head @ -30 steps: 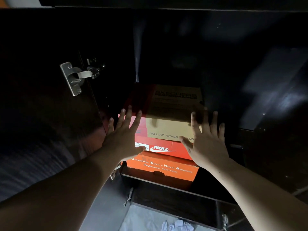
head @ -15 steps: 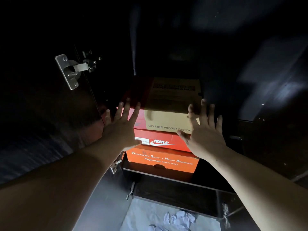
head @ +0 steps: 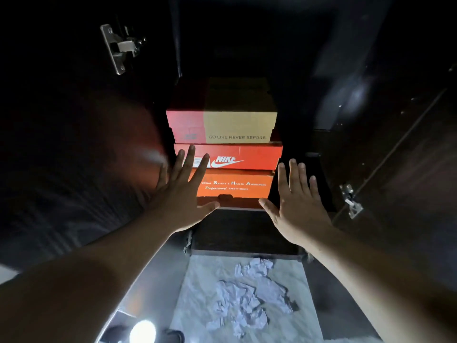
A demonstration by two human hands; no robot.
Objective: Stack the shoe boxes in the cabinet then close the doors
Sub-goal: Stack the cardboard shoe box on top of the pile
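Observation:
Three shoe boxes stand stacked inside a dark cabinet: a tan and red box (head: 237, 120) on top, a red Nike box (head: 257, 155) in the middle, an orange safety-shoe box (head: 237, 185) at the bottom. My left hand (head: 183, 194) hovers with straight spread fingers in front of the stack's left side. My right hand (head: 296, 201) is spread flat to the right of the orange box. Neither hand holds anything. The left door (head: 61, 149) and the right door (head: 400, 154) stand open.
A metal hinge (head: 116, 47) sits on the left door and another hinge (head: 351, 201) on the right door. Crumpled white paper (head: 247, 293) lies on the marble floor below the cabinet. A bright light (head: 143, 331) shines at the bottom left.
Both hands have drawn back and down from the top box to the level of the lower boxes. The view has tilted down, showing more floor.

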